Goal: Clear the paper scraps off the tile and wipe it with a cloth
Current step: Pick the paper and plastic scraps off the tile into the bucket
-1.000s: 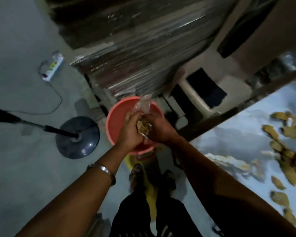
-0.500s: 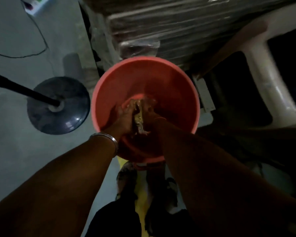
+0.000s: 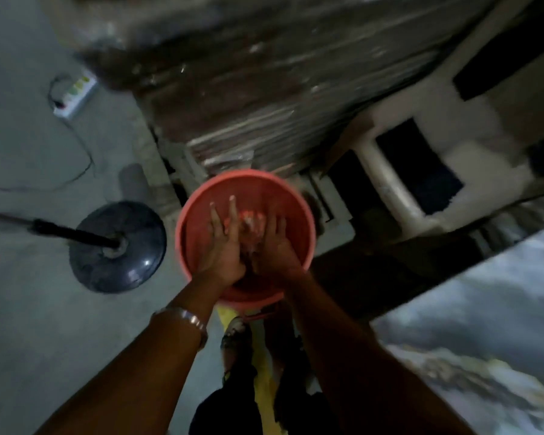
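Both my hands hover over a red plastic bucket (image 3: 299,215) on the floor. My left hand (image 3: 222,246) has its fingers straight and spread, palm down, holding nothing. My right hand (image 3: 277,246) is beside it, fingers loosely extended, also holding nothing. A pale clump of paper scraps (image 3: 252,221) lies inside the bucket just beyond my fingertips, blurred. The grey marbled tile (image 3: 484,309) shows at the right edge; the part in view carries no scraps. No cloth is visible.
A fan's round dark base (image 3: 118,246) with its pole stands left of the bucket. A white power strip (image 3: 74,94) and cable lie on the grey floor. Wrapped stacked boards (image 3: 264,105) and a pale plastic chair (image 3: 390,183) stand behind. My feet (image 3: 236,337) are below.
My hands held a wad of paper scraps, lowered it deep into the bucket, then let go. Both hands are now open and raised above the scraps; the camera has pulled back.
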The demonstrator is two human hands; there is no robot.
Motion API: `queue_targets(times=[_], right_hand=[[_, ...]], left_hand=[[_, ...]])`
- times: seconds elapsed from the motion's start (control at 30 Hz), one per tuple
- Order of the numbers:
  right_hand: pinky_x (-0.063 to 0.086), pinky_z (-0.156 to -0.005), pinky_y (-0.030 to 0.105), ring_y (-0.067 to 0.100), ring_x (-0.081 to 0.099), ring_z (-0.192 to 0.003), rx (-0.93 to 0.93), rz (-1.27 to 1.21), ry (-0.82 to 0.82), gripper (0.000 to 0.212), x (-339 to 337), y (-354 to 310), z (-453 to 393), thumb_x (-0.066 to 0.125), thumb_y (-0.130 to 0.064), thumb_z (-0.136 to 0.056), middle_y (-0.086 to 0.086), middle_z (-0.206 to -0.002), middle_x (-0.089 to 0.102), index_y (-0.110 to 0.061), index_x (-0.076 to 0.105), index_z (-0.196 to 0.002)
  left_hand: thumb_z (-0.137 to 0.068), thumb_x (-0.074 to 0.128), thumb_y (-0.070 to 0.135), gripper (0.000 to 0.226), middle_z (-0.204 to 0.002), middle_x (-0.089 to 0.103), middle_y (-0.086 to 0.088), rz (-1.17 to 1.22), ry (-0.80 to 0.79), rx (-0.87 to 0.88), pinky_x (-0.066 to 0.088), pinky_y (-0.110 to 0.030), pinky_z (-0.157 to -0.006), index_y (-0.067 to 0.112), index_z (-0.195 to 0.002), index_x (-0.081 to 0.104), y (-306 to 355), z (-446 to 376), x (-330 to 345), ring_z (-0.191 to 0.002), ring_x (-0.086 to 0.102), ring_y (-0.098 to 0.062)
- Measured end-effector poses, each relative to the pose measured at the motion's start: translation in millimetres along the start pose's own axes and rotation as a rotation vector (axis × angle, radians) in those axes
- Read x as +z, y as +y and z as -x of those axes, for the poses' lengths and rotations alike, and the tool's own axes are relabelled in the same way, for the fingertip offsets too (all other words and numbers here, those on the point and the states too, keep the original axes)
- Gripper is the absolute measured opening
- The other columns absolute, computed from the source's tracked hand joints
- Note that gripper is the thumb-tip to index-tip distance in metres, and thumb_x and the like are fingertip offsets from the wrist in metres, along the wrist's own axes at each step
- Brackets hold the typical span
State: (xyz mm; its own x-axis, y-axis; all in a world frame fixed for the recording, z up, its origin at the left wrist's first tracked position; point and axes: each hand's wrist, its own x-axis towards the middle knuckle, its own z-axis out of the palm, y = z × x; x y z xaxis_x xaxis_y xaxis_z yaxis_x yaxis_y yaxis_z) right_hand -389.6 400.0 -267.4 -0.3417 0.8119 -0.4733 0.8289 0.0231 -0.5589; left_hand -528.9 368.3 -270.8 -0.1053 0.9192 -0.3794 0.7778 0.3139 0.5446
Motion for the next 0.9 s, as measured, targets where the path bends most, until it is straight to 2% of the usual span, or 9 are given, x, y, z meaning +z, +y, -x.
queue_targets(times=[0.1, 0.17, 0.23, 0.33, 0.4, 0.53, 0.63, 0.73, 0.9], right_hand=[[0.039, -0.117, 0.064, 0.060, 0.024, -0.150, -0.058, 0.010, 0.089, 0.105, -51.0, -6.1, 64.9, 0.038, -0.057, -0.082, 0.040, -0.162, 0.024, 0.014, 0.024, -0.157], [0.045, -0.112, 0.058, 0.057, 0.037, -0.146, -0.107, -0.130, 0.200, 0.096, -98.5, -15.4, 128.2, 0.043, -0.053, -0.089, 0.039, -0.160, 0.029, 0.016, 0.028, -0.155], [0.035, -0.123, 0.043, 0.040, 0.033, -0.153, -0.108, -0.194, 0.335, 0.083, -140.9, -19.6, 206.9, 0.041, -0.051, -0.103, 0.026, -0.167, 0.026, 0.006, 0.025, -0.160], [0.036, -0.123, 0.036, 0.018, 0.043, -0.147, -0.046, -0.270, 0.536, 0.075, -173.8, 23.9, 304.6, 0.052, -0.049, -0.103, 0.001, -0.165, 0.033, -0.016, 0.022, -0.163], [0.044, -0.116, 0.041, 0.017, 0.048, -0.144, 0.133, -0.303, 0.649, 0.081, -178.6, 66.3, 365.6, 0.060, -0.046, -0.099, -0.002, -0.165, 0.035, -0.023, 0.018, -0.165], [0.051, -0.103, 0.042, 0.026, 0.054, -0.131, 0.601, -0.289, 0.830, 0.095, -171.6, 136.8, 461.8, 0.077, -0.041, -0.088, 0.005, -0.149, 0.049, -0.020, 0.021, -0.162], [0.046, -0.101, 0.049, 0.038, 0.045, -0.132, 0.916, -0.211, 0.791, 0.128, -155.3, 174.5, 512.6, 0.080, -0.070, -0.063, 0.009, -0.150, 0.041, -0.019, 0.016, -0.162], [0.044, -0.105, 0.053, 0.041, 0.042, -0.131, 1.016, -0.374, 0.655, 0.159, -143.3, 199.5, 521.7, 0.084, -0.083, -0.039, 0.010, -0.144, 0.033, -0.023, 0.004, -0.163], [0.051, -0.097, 0.052, 0.042, 0.047, -0.122, 0.912, -0.389, 0.580, 0.151, -162.1, 229.9, 493.6, 0.090, -0.073, -0.040, 0.008, -0.137, 0.033, -0.026, 0.010, -0.159]], left_hand=[[-0.073, 0.076, -0.007, 0.148, -0.166, -0.032, -0.015, -0.039, 0.041, 0.140, 0.059, -0.052, -0.081, 0.052, -0.145, -0.040, 68.1, 39.3, -32.8, -0.139, 0.046, -0.052], [-0.075, 0.077, 0.002, 0.146, -0.169, -0.023, -0.019, -0.086, 0.043, 0.232, 0.051, -0.058, -0.099, 0.042, -0.145, -0.044, 113.1, 65.9, -46.6, -0.147, 0.035, -0.050], [-0.075, 0.081, 0.025, 0.147, -0.169, -0.005, -0.030, -0.164, -0.032, 0.292, 0.042, -0.058, -0.111, 0.036, -0.140, -0.051, 161.2, 95.0, -58.8, -0.149, 0.030, -0.050], [-0.062, 0.074, 0.061, 0.148, -0.127, 0.054, -0.044, -0.087, -0.118, 0.401, 0.051, -0.047, -0.076, 0.027, -0.153, -0.038, 229.8, 135.1, -63.4, -0.104, 0.063, -0.053], [-0.060, 0.086, 0.061, 0.156, -0.115, 0.062, -0.036, -0.105, -0.137, 0.454, 0.048, -0.040, -0.067, 0.025, -0.156, -0.033, 267.3, 153.2, -55.3, -0.090, 0.066, -0.048], [-0.050, 0.096, 0.060, 0.170, -0.151, 0.033, -0.032, -0.088, -0.320, 0.487, 0.048, -0.054, -0.098, 0.040, -0.149, -0.040, 333.3, 173.8, -27.2, -0.133, 0.045, -0.049], [-0.047, 0.098, 0.058, 0.172, -0.167, 0.001, -0.025, -0.106, -0.457, 0.487, 0.033, -0.059, -0.113, 0.046, -0.146, -0.042, 376.6, 171.7, 3.6, -0.154, 0.012, -0.043], [-0.032, 0.092, 0.075, 0.173, -0.168, -0.012, -0.021, -0.284, -0.534, 0.529, 0.031, -0.065, -0.116, 0.058, -0.139, -0.044, 422.9, 157.2, 38.1, -0.156, 0.001, -0.046], [-0.037, 0.097, 0.067, 0.174, -0.167, -0.009, -0.023, -0.510, -0.553, 0.564, 0.028, -0.063, -0.120, 0.055, -0.141, -0.042, 490.9, 140.6, 90.6, -0.155, 0.002, -0.048]])
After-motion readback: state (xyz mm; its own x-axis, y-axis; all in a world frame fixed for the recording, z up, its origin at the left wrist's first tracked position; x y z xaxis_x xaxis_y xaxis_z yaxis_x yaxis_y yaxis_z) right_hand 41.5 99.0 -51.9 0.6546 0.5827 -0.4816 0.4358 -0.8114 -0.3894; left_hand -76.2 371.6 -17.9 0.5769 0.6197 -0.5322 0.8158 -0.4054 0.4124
